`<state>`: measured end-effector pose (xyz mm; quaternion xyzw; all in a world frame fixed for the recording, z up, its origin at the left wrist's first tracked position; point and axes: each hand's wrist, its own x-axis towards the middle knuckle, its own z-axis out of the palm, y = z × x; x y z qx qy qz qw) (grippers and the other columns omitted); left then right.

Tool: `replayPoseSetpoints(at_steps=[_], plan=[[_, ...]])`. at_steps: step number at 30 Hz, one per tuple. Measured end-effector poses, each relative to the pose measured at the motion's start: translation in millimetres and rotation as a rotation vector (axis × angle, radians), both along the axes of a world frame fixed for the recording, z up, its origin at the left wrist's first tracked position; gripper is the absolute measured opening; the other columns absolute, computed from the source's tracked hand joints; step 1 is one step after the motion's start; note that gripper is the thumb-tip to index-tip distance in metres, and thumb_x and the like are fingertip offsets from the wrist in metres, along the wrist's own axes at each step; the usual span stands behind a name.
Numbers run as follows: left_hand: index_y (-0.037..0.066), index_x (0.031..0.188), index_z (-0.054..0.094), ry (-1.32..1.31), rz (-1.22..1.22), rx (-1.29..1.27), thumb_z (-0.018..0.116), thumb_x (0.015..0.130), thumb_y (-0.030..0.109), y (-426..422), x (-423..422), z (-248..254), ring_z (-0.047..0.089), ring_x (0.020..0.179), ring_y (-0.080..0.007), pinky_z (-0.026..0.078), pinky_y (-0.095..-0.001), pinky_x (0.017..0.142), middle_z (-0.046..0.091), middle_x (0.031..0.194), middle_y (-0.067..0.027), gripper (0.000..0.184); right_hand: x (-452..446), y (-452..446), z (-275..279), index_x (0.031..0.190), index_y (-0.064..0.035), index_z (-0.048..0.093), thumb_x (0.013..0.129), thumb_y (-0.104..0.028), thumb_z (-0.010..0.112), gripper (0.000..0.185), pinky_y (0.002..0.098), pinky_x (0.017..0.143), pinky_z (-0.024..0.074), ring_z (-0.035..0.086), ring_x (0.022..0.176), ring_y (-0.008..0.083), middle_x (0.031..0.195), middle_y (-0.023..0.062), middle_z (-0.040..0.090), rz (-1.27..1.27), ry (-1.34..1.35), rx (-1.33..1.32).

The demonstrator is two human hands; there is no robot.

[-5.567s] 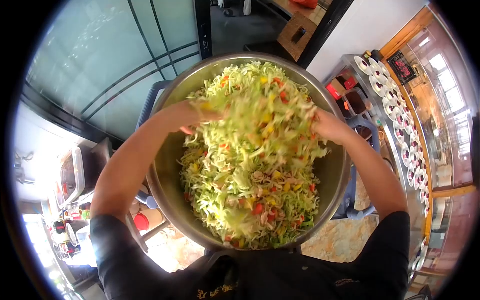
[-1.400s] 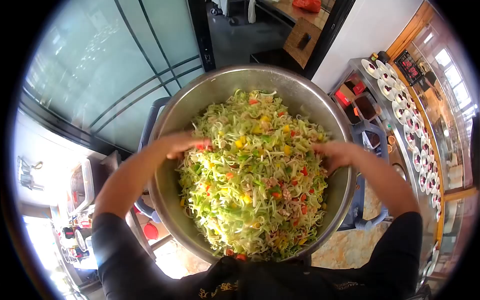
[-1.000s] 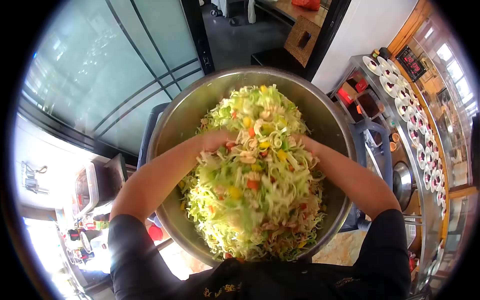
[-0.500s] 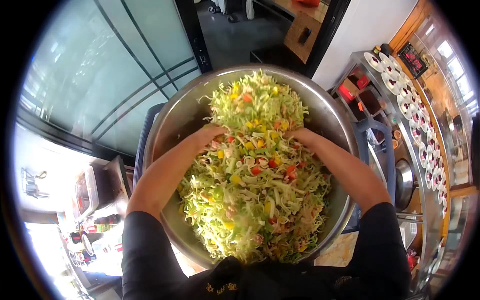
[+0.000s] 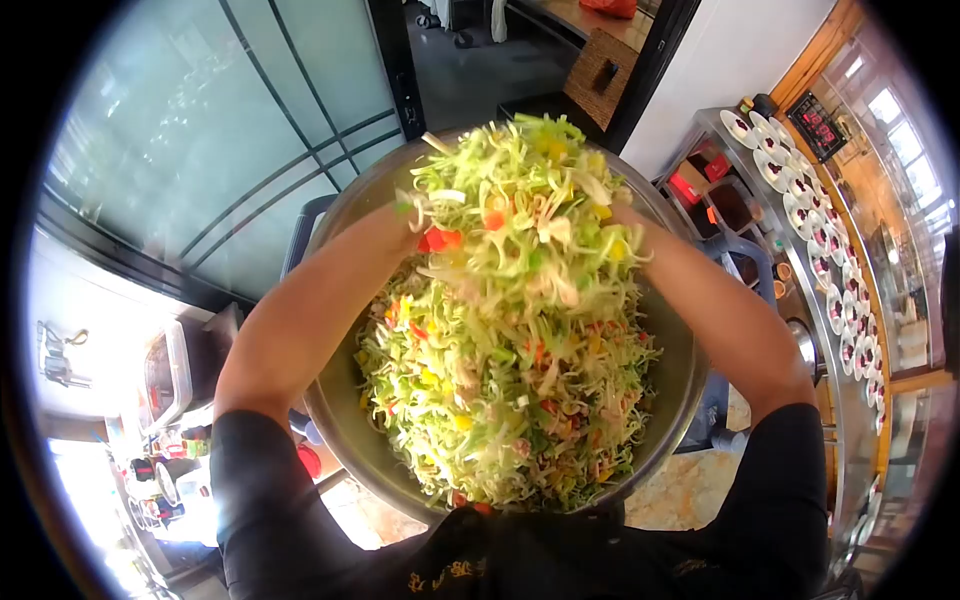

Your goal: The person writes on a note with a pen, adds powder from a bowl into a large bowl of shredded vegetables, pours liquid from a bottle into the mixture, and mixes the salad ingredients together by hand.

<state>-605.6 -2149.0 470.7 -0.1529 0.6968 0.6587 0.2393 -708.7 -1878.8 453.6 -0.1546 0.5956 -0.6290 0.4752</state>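
Note:
A large metal bowl (image 5: pixel 335 420) is heaped with shredded green vegetables (image 5: pixel 500 400) mixed with red and yellow pieces. Above the heap, near the bowl's far side, a big mass of the same mix is lifted and partly blurred. My left hand (image 5: pixel 408 225) is at the left of this raised mass, its fingers buried in or behind the shreds. On the other side is my right hand (image 5: pixel 632 228), its fingers hidden by the vegetables too. Both hands bear the raised portion between them, and some shreds hang down over the heap.
A blue-grey cart frame (image 5: pixel 745 265) shows on both sides of the bowl. Along the right, a metal counter (image 5: pixel 735 155) holds rows of small white plates (image 5: pixel 772 170). A glass door (image 5: pixel 220 130) stands at the left, and a clear container (image 5: pixel 168 370) lies below it.
Both hands have risen out of the heap with a mass of vegetables between them, which now covers part of the bowl's far rim. The hands are wider apart than half a second ago.

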Motion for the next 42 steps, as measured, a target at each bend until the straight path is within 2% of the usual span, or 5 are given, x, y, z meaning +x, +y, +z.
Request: replayPoseSetpoints(at_steps=[9,14,26,32,42], plan=[[0.010,0.140,0.055,-0.072,-0.010,-0.165,0.064,0.096,0.032,-75,-39,-137,0.066,0.112,-0.0254,0.055,-0.0429,0.096,0.065,0.128,-0.0153,0.050,-34,18,-97,0.144,-0.0068,0.049,0.077,-0.064,0.075,0.092,0.0510,0.114,0.0335,0.043,0.139,0.0317,0.149,0.0164,0.048,0.057,0.193,0.658],[0.010,0.140,0.055,-0.037,-0.119,0.323,0.063,0.098,0.028,-44,-59,-177,0.067,0.110,-0.0263,0.057,-0.0437,0.094,0.065,0.128,-0.0162,0.046,-82,8,-225,0.140,-0.0068,0.055,0.088,-0.056,0.069,0.073,0.0457,0.104,0.0471,0.056,0.126,0.0287,0.144,0.0169,0.052,0.125,-0.216,0.392],[0.012,0.147,0.047,0.045,-0.093,-0.234,0.056,0.099,0.046,-24,-1,16,0.059,0.121,-0.0305,0.055,-0.0454,0.095,0.048,0.144,-0.0185,0.059,-34,26,-28,0.112,-0.0050,0.067,0.096,-0.025,0.063,0.026,0.0411,0.072,0.0606,0.072,0.083,0.0199,0.091,0.0111,0.071,-0.171,-0.072,0.177],[0.012,0.151,0.042,-0.335,-0.239,-0.537,0.055,0.098,0.051,-91,89,-93,0.054,0.129,-0.0339,0.053,-0.0473,0.096,0.037,0.155,-0.0203,0.067,56,120,-56,0.152,-0.0236,0.043,0.091,-0.051,0.066,0.070,0.0520,0.107,0.0427,0.009,0.153,0.0278,0.167,0.0111,0.003,0.172,-0.298,0.621],[0.012,0.146,0.048,-0.138,-0.327,0.179,0.053,0.100,0.040,-26,43,-141,0.056,0.126,-0.0323,0.049,-0.0480,0.101,0.050,0.143,-0.0197,0.054,79,56,-63,0.139,-0.0038,0.055,0.093,-0.051,0.065,0.066,0.0391,0.089,0.0547,0.065,0.111,0.0226,0.131,0.0138,0.062,-0.023,-0.282,0.489]])
